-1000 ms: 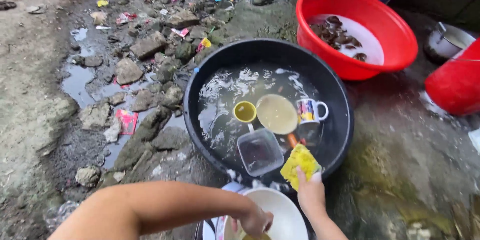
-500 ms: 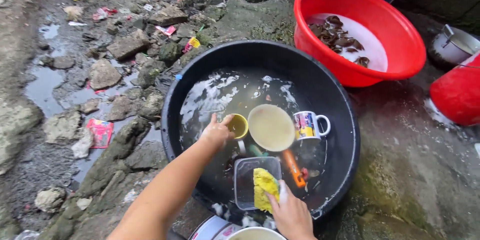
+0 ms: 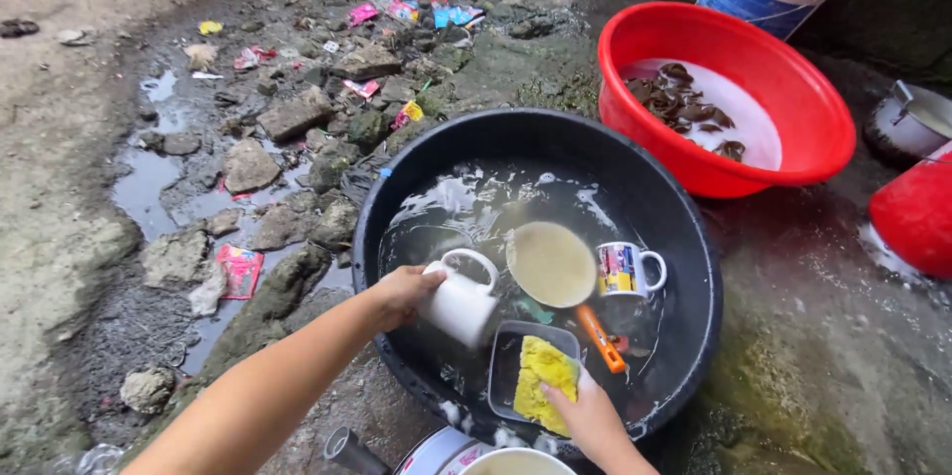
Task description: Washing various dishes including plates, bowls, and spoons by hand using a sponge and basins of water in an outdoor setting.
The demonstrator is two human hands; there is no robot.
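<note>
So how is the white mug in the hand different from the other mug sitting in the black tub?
The white mug is plain, while the patterned mug has a colourful print. The white mug is lifted and tilted in the left hand; the patterned mug stands upright in the black tub, untouched. Both have white handles.
</note>
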